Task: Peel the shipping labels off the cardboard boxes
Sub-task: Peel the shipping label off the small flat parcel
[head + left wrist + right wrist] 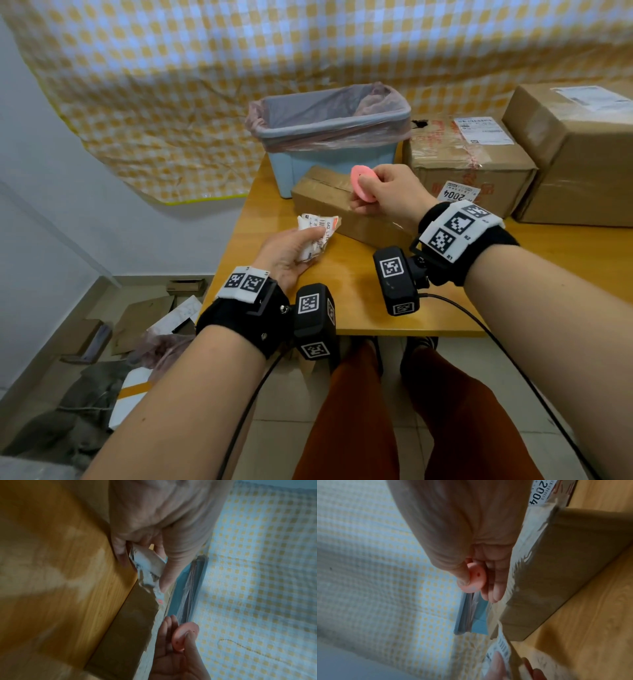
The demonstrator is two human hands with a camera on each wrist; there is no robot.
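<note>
Makeshift parcel-handling corner of a plain room, likely domestic. Wooden table (342,308) as workbench; behind it, yellow-checked plastic sheet (205,85) draped over the wall. On its far side, lined blue bin (329,164) and labelled cardboard boxes (579,154). Left of it, flattened cardboard (137,322) littering tiled floor (281,428).

Both wrist views motion-blurred. Crumpled label (317,236) half buried under left hand (291,255) fingers, print mostly unreadable. Pink disc tool (363,183) partly covered by right hand (387,192); can't tell any blade or edge. Right hand also hides the small box (329,202) top's near end. Big box (582,150) cut off by head view's right edge, its label (592,97) text too small to read
</note>
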